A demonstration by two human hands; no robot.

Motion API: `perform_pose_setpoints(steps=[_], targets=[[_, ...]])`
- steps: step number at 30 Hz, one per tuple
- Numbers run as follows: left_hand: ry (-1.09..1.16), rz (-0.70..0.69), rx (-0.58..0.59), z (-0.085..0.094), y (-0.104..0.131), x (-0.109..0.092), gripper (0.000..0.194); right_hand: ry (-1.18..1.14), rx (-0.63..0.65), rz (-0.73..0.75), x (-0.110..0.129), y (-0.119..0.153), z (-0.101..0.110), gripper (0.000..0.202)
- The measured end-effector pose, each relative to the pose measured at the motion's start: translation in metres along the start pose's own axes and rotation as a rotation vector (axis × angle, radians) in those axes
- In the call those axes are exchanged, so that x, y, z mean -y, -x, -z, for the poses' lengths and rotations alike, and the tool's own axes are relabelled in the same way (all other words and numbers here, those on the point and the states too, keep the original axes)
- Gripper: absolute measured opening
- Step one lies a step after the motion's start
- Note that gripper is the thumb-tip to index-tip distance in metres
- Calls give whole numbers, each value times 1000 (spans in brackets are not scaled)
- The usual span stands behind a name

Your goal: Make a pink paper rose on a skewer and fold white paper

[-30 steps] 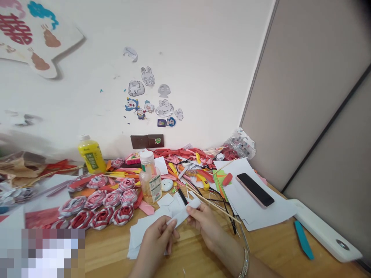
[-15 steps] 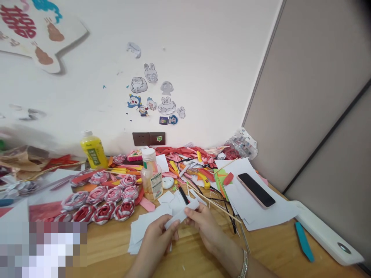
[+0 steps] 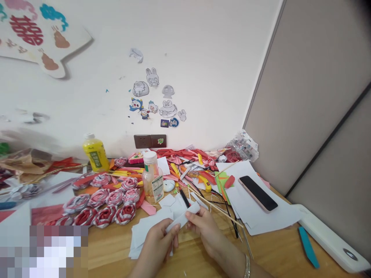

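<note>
A white paper strip [image 3: 182,219] is stretched at a slant between my hands, above the wooden table. My left hand [image 3: 160,240] pinches its lower left end between thumb and fingers. At the upper right end, my right hand [image 3: 204,227] grips the strip the same way, a bracelet on its wrist. Just beyond the strip, a black pen [image 3: 184,198] lies on white paper pieces. More white sheets [image 3: 139,235] lie in a loose stack beside and partly under my left hand.
Rolled paper roses [image 3: 104,214] and a clear jar [image 3: 153,179] stand left of my hands. Behind are a yellow drink bottle [image 3: 96,153] and a heap of coloured paper strips [image 3: 185,156]. Thin sticks [image 3: 216,207], a phone [image 3: 257,193], a teal cutter [image 3: 308,247] and a white lamp-like bar [image 3: 330,237] lie right.
The whole view has shifted slightly, so things sit a little lower and further right. Both hands keep the same grip on the paper strip.
</note>
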State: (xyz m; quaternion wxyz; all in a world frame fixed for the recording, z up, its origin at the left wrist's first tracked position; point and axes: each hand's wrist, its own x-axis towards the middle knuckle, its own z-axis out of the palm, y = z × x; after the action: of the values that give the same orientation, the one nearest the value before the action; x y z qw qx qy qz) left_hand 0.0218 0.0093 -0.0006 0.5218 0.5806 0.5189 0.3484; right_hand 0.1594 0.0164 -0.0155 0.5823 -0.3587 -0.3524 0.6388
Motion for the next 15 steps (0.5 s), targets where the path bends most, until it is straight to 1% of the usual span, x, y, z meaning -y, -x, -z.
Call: perform_pose_setpoints(steps=[8, 15], targets=[[82, 42, -6, 2, -4, 0, 32, -22, -8, 10, 1, -1, -1, 26], [117, 24, -27, 2, -7, 4, 33, -66, -31, -25, -1, 0, -1, 27]])
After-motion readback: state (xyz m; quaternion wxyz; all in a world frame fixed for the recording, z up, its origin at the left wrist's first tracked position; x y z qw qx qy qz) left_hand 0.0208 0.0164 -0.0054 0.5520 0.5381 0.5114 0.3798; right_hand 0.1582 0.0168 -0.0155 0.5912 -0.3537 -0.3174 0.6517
